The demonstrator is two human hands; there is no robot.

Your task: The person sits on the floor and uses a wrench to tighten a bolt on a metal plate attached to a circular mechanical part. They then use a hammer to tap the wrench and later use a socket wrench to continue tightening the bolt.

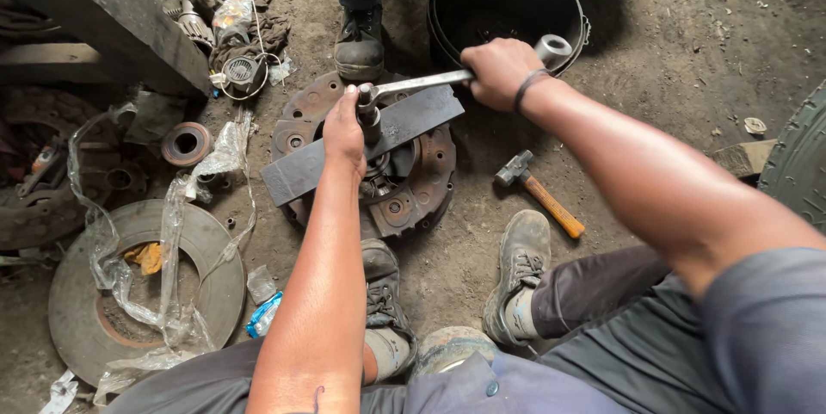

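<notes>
While a rusty clutch plate [404, 199] lies on the dirt floor under a flat steel bar [413, 126], the left hand [344, 134] wraps closed around a socket [370, 121], and the right hand [499, 70] grips the wrench handle [422, 81]. A hammer [538, 192] lies nearby.

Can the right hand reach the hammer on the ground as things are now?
Probably yes. The hammer lies on open dirt just below the right hand, with nothing over it. But that hand is now gripping the wrench handle, so it would have to let go first.
</notes>
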